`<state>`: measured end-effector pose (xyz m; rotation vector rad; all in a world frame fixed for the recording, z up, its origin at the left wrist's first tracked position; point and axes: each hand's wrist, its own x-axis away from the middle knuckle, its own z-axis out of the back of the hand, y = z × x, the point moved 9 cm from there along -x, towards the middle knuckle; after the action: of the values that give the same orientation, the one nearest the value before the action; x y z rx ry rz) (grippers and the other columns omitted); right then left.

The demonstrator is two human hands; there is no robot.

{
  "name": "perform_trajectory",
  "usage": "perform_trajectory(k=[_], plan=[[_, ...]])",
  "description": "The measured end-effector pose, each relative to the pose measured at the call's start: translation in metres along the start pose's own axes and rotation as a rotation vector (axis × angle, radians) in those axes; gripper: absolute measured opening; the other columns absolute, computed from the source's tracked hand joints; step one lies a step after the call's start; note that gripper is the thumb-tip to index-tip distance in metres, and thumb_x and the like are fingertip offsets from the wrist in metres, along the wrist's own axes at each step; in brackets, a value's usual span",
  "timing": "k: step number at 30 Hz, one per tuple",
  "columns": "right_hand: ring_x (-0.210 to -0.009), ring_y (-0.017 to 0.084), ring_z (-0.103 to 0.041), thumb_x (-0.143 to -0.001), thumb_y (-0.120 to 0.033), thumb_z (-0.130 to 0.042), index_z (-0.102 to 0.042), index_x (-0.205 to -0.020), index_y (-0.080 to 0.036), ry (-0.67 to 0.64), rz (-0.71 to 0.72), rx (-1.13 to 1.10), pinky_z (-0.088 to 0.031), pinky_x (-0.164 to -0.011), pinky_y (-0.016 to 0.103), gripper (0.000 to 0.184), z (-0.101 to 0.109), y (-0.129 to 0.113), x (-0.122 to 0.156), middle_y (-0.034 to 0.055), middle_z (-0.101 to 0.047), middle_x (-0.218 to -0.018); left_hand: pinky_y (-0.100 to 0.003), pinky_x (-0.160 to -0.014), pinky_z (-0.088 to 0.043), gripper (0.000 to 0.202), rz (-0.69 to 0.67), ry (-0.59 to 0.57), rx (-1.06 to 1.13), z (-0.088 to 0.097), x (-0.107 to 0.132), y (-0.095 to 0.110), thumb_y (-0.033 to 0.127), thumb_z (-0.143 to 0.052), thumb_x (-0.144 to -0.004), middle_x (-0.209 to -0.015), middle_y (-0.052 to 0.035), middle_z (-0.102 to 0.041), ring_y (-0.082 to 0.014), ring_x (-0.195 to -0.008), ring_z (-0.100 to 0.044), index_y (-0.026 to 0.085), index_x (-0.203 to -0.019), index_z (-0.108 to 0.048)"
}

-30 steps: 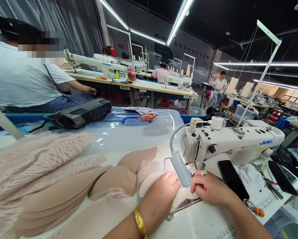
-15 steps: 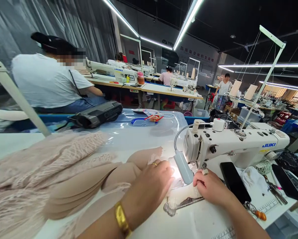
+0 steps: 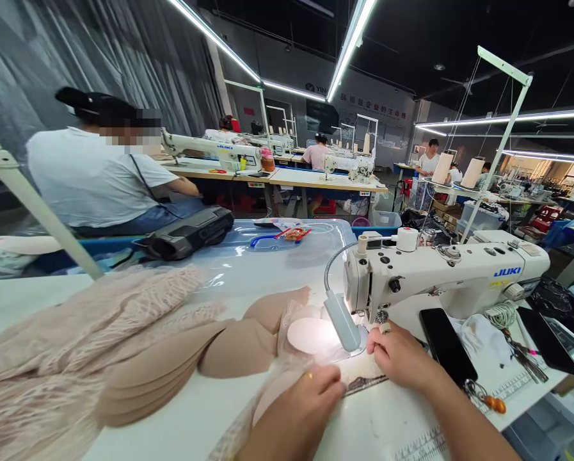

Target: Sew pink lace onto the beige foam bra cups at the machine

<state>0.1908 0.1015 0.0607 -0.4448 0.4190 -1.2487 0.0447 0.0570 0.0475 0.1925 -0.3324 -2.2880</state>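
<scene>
My left hand (image 3: 300,403) is closed over pale lace fabric (image 3: 272,397) at the table's near edge, left of the needle. My right hand (image 3: 396,356) rests curled just below the presser foot of the white Juki sewing machine (image 3: 440,275), fingers pressing the work; what it grips is hidden. A beige foam bra cup (image 3: 310,334) lies lit under the machine's grey lamp (image 3: 342,323). More beige cups (image 3: 239,355) are stacked to the left, beside a heap of pink lace (image 3: 75,333).
A black phone (image 3: 447,346), white cloth, scissors and cord lie right of the machine. A clear plastic lid (image 3: 267,256) and a black bag (image 3: 185,234) sit behind. A person in a white shirt (image 3: 95,179) sits at the left; other workers sit at farther tables.
My left hand has drawn back from the lit area toward me, uncovering the bra cup under the lamp. My right hand has stayed by the needle. The view has shifted slightly.
</scene>
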Motion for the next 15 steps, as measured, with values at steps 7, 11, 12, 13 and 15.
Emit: perform_trajectory(k=[7, 11, 12, 13, 15], plan=[[-0.076, 0.016, -0.050, -0.085, -0.002, -0.051, -0.063, -0.085, -0.021, 0.039, 0.057, -0.014, -0.036, -0.072, 0.026, 0.023, 0.001, 0.001, -0.003, -0.0001, -0.053, -0.088, -0.044, -0.090, -0.053, 0.030, -0.131, 0.162, 0.031, 0.029, -0.034, -0.012, 0.008, -0.043, -0.095, -0.113, -0.0093, -0.073, -0.0295, -0.104, -0.065, 0.020, -0.099, -0.070], [-0.076, 0.015, -0.049, -0.085, -0.001, -0.051, -0.062, -0.086, -0.020, 0.022, 0.046, 0.002, -0.035, -0.071, 0.026, 0.022, -0.001, 0.002, -0.003, 0.0000, -0.053, -0.089, -0.038, -0.086, -0.053, 0.030, -0.223, 0.211, 0.060, 0.032, -0.031, -0.006, 0.008, -0.044, -0.096, -0.110, -0.0076, -0.074, -0.0267, -0.100, -0.066, 0.021, -0.100, -0.071], [-0.077, 0.016, -0.050, -0.086, -0.001, -0.051, -0.062, -0.086, -0.020, 0.012, 0.037, 0.009, -0.035, -0.072, 0.027, 0.022, -0.002, 0.002, -0.003, 0.0002, -0.053, -0.089, -0.038, -0.083, -0.053, 0.031, -0.229, 0.206, 0.052, 0.031, -0.030, -0.005, 0.008, -0.044, -0.096, -0.107, -0.0073, -0.074, -0.0264, -0.098, -0.066, 0.021, -0.099, -0.071], [-0.077, 0.016, -0.050, -0.086, -0.002, -0.051, -0.063, -0.087, -0.020, 0.004, 0.031, 0.015, -0.035, -0.072, 0.027, 0.022, -0.003, 0.002, -0.003, 0.0005, -0.053, -0.089, -0.038, -0.081, -0.052, 0.031, -0.228, 0.195, 0.043, 0.029, -0.030, -0.004, 0.008, -0.044, -0.096, -0.104, -0.0070, -0.074, -0.0264, -0.096, -0.066, 0.021, -0.098, -0.072], [-0.078, 0.017, -0.050, -0.087, -0.002, -0.051, -0.063, -0.089, -0.020, -0.007, 0.028, 0.026, -0.035, -0.073, 0.027, 0.021, -0.005, 0.003, -0.003, 0.0009, -0.054, -0.090, -0.038, -0.078, -0.051, 0.032, -0.215, 0.178, 0.027, 0.027, -0.029, -0.005, 0.007, -0.044, -0.095, -0.099, -0.0067, -0.073, -0.0266, -0.093, -0.065, 0.021, -0.097, -0.073]])
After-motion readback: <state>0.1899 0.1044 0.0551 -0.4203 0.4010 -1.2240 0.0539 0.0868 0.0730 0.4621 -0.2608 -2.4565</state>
